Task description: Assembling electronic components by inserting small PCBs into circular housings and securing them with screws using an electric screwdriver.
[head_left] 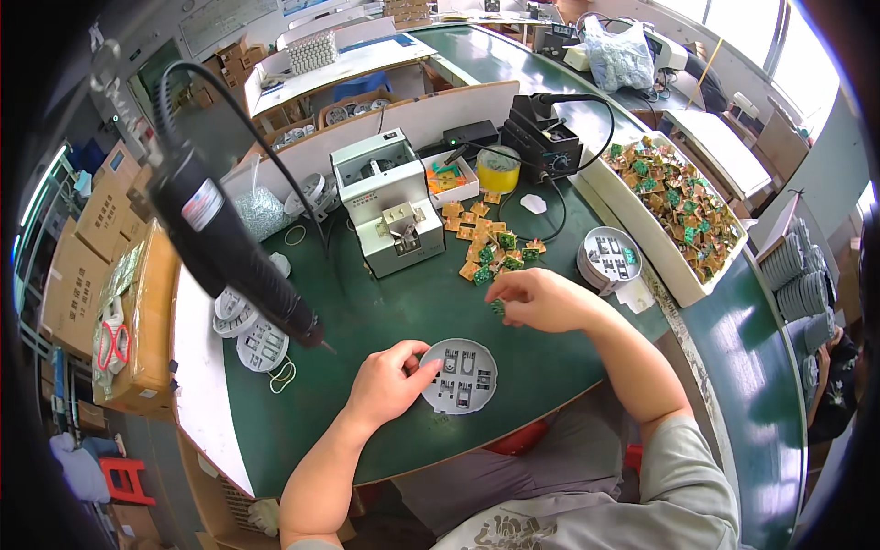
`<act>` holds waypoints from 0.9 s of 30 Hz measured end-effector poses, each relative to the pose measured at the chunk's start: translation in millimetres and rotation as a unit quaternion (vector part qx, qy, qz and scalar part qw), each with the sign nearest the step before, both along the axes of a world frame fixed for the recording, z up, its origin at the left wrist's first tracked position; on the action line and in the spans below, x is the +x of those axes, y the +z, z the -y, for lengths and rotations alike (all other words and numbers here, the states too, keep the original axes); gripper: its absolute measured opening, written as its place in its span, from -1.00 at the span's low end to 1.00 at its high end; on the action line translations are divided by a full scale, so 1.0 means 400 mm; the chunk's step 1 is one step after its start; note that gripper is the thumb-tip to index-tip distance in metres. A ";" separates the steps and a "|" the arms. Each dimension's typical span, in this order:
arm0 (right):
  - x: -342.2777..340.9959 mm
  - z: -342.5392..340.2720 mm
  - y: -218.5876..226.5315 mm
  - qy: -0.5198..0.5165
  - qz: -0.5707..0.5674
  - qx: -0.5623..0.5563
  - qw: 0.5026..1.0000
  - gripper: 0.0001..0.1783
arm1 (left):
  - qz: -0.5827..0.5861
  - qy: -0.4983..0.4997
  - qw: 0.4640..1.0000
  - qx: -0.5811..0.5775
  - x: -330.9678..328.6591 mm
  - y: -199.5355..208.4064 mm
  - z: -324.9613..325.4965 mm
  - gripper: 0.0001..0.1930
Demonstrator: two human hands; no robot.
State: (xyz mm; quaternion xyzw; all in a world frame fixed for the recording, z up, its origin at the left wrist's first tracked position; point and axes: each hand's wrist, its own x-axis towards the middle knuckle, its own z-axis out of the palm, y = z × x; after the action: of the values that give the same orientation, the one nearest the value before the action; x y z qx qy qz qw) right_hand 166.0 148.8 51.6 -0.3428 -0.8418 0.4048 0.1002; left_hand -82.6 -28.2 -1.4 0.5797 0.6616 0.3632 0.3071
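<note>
My left hand [392, 385] grips the left rim of a round grey plastic housing [471, 396], thumb on top. Moulded slots and recesses cover its upward face, and it lies near the table's front edge. Beyond it and to the right, my right hand [545, 301] is raised over the table, thumb and fingers pinched on a small green circuit board [498, 307]. Just past that hand lies a loose pile of yellow-brown and green circuit boards [478, 240]. A stack of round grey housings [609, 259] stands right of the pile.
A dark electric screwdriver [229, 229] hangs at the left, above more grey housings [262, 346]. At the back stand a grey bench machine [390, 206], a black soldering station [545, 137] and a yellow tub [498, 170]. A white foam tray [701, 291] heaped with circuit boards borders the right.
</note>
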 end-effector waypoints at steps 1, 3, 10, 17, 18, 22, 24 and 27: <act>-0.015 -0.005 -0.011 0.008 -0.043 -0.069 0.997 -0.63 | 0.016 0.012 1.000 -0.004 0.006 0.002 -0.002 -0.74; -0.037 -0.013 -0.029 0.025 -0.127 -0.204 0.970 -0.59 | 0.048 0.036 0.998 -0.012 0.013 0.007 -0.006 -0.79; -0.054 0.005 -0.060 0.038 -0.174 -0.283 0.942 -0.62 | -0.029 0.042 0.998 -0.044 -0.042 0.029 0.007 -0.54; -0.038 0.016 -0.093 0.010 -0.211 -0.331 0.920 -0.59 | -0.176 -0.185 0.960 0.112 -0.045 0.011 0.002 -0.03; -0.037 0.014 -0.101 0.019 -0.224 -0.322 0.920 -0.58 | -0.191 -0.219 0.951 0.110 -0.043 0.007 0.002 0.05; -0.038 0.007 -0.082 0.009 -0.234 -0.319 0.919 -0.57 | -0.185 -0.162 0.962 0.118 -0.033 -0.012 -0.008 0.13; -0.036 0.008 -0.085 0.003 -0.231 -0.323 0.918 -0.57 | -0.177 -0.141 0.967 0.115 -0.024 -0.021 -0.006 0.15; -0.035 0.004 -0.092 0.009 -0.199 -0.301 0.933 -0.58 | -0.183 -0.095 0.975 0.085 -0.014 -0.013 0.000 0.17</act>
State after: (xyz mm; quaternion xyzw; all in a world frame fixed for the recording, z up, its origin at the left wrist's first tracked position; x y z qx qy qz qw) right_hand 151.8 147.1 14.7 -0.2620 -0.6464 0.7000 0.1537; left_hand -88.3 -28.1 -6.7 0.7208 0.6149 0.2751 0.1634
